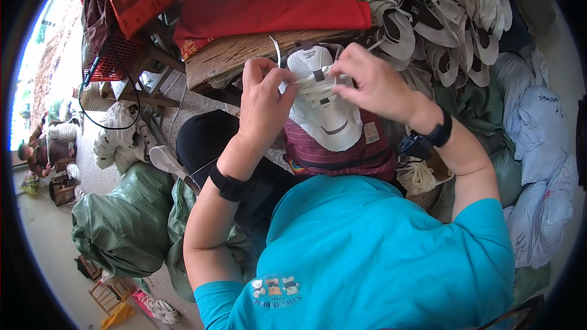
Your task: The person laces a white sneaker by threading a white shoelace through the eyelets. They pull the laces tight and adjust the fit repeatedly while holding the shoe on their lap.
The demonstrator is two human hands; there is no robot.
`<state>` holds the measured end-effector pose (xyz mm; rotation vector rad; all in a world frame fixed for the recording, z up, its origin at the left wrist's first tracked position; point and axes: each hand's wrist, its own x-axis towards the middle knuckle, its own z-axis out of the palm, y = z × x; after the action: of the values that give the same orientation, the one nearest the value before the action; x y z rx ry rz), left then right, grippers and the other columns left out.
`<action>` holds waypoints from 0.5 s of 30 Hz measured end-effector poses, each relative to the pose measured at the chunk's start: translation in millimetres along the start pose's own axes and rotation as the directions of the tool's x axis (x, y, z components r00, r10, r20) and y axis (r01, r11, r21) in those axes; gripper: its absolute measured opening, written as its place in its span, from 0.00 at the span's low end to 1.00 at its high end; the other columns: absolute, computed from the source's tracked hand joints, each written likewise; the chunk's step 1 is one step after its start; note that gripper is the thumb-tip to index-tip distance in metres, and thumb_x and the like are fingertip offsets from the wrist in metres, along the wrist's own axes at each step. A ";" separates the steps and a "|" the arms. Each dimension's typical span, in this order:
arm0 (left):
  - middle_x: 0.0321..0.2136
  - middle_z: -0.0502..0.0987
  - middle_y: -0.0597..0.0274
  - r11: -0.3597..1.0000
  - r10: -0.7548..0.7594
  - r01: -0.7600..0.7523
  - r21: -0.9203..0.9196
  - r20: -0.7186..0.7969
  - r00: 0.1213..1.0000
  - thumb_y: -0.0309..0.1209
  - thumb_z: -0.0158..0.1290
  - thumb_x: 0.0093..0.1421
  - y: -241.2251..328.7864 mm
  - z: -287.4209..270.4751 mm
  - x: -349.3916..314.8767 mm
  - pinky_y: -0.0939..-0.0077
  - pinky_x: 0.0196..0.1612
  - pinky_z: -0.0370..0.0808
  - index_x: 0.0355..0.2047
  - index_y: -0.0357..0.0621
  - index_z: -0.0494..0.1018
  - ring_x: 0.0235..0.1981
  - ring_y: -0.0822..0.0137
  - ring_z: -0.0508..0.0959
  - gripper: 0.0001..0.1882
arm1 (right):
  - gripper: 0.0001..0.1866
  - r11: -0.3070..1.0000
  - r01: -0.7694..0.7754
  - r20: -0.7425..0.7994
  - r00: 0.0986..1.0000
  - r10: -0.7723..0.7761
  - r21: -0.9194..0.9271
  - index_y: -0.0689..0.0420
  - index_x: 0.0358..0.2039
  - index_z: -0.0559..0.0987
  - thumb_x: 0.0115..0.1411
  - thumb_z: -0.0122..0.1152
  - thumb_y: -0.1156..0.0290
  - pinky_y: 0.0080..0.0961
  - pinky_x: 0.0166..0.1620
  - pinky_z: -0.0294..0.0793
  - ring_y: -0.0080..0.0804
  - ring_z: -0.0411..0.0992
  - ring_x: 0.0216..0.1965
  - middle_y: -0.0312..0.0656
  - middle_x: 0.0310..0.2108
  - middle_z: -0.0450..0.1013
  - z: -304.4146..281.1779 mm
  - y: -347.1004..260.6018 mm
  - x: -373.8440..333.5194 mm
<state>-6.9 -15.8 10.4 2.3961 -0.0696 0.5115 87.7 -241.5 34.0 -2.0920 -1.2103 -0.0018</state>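
Observation:
A white and pale grey shoe upper [333, 123] lies toe toward me on a maroon striped cloth [342, 157] over my lap, its tongue pointing at the bench. White shoelace [318, 93] crosses its eyelets, and one loose end sticks up beside my left hand. My left hand [260, 95] is closed in a pinch on the shoelace at the upper's left edge. On the opposite edge, my right hand [382, 90] has its fingers curled round the shoelace, slightly smeared by motion. A lace end shows behind the right hand.
Ahead stands a wooden bench [214, 64] with a red cloth bag [275, 6]. Stacked shoe uppers [428, 15] hang at far right. A bundle of white laces [416, 177] lies by my right side. Green sacks [125, 217] sit left, pale sacks [538, 128] right. Another person [36, 146] is far left.

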 end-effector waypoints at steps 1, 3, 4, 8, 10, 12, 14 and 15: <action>0.39 0.69 0.57 1.000 0.008 -0.008 -0.016 -0.014 1.000 0.24 0.62 0.54 0.1 0.6 1.6 0.73 0.33 0.74 0.37 0.42 0.77 0.36 0.61 0.73 0.09 | 0.10 0.999 0.020 0.078 0.997 -0.017 -0.040 0.55 0.37 0.77 0.55 0.65 0.70 0.39 0.39 0.77 0.45 0.75 0.36 0.43 0.41 0.69 6.0 1.1 0.7; 0.35 0.70 0.59 0.998 -0.031 0.031 -0.058 0.000 1.000 0.24 0.61 0.55 1.6 -1.6 2.7 0.76 0.30 0.73 0.35 0.41 0.77 0.33 0.64 0.73 0.07 | 0.10 0.992 0.049 0.087 0.995 -0.039 -0.114 0.57 0.37 0.76 0.54 0.65 0.73 0.37 0.37 0.75 0.44 0.74 0.33 0.42 0.37 0.69 13.6 0.0 2.8; 0.33 0.71 0.60 0.993 -0.076 0.078 -0.083 0.031 0.997 0.24 0.61 0.56 3.7 -5.7 2.8 0.76 0.30 0.73 0.35 0.40 0.76 0.31 0.66 0.74 0.06 | 0.10 0.986 0.066 0.094 0.994 -0.052 -0.151 0.58 0.37 0.76 0.53 0.65 0.75 0.36 0.35 0.75 0.44 0.74 0.32 0.41 0.35 0.69 14.8 -0.7 3.5; 0.24 0.72 0.63 0.965 -0.169 0.172 -0.199 0.031 0.985 0.24 0.58 0.60 -3.4 -8.8 -3.3 0.78 0.29 0.71 0.33 0.38 0.74 0.23 0.72 0.73 0.04 | 0.08 0.995 -0.096 0.174 0.980 0.094 0.002 0.59 0.37 0.75 0.57 0.63 0.73 0.32 0.33 0.74 0.35 0.73 0.29 0.39 0.31 0.71 8.6 -4.5 6.3; 0.24 0.74 0.63 0.966 -0.178 0.183 -0.185 0.041 0.983 0.24 0.58 0.61 -7.1 -14.0 -5.9 0.78 0.29 0.72 0.34 0.38 0.74 0.24 0.74 0.73 0.04 | 0.08 0.920 -0.325 0.275 0.925 0.260 0.221 0.59 0.38 0.75 0.59 0.62 0.72 0.29 0.32 0.72 0.28 0.72 0.28 0.38 0.29 0.72 5.7 1.8 10.4; 0.25 0.74 0.63 0.962 -0.196 0.203 -0.182 0.059 0.979 0.24 0.57 0.61 -9.7 -19.3 -9.1 0.78 0.29 0.72 0.34 0.38 0.73 0.24 0.74 0.73 0.04 | 0.10 0.849 -0.445 0.370 0.868 0.330 0.285 0.61 0.38 0.76 0.60 0.60 0.68 0.31 0.39 0.74 0.34 0.75 0.35 0.44 0.35 0.76 4.5 6.2 12.6; 0.23 0.73 0.64 0.968 -0.176 0.178 -0.178 0.026 0.984 0.23 0.57 0.61 -18.0 -22.2 -13.3 0.79 0.28 0.70 0.33 0.38 0.73 0.23 0.76 0.72 0.03 | 0.10 0.846 -0.446 0.399 0.861 0.316 0.293 0.61 0.38 0.76 0.61 0.60 0.68 0.28 0.40 0.73 0.31 0.74 0.36 0.42 0.35 0.76 2.6 5.7 11.8; 0.23 0.73 0.65 0.963 -0.201 0.202 -0.178 0.022 0.979 0.23 0.57 0.62 -21.1 -24.9 -15.2 0.79 0.28 0.70 0.33 0.38 0.73 0.23 0.76 0.72 0.03 | 0.09 0.879 -0.389 0.381 0.884 0.272 0.274 0.61 0.38 0.76 0.62 0.60 0.69 0.24 0.38 0.71 0.26 0.71 0.33 0.38 0.32 0.74 0.6 3.6 10.0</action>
<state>-25.6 15.0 9.0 2.1974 0.1213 0.3880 95.9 -234.7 34.9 -2.0035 -0.9268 0.7033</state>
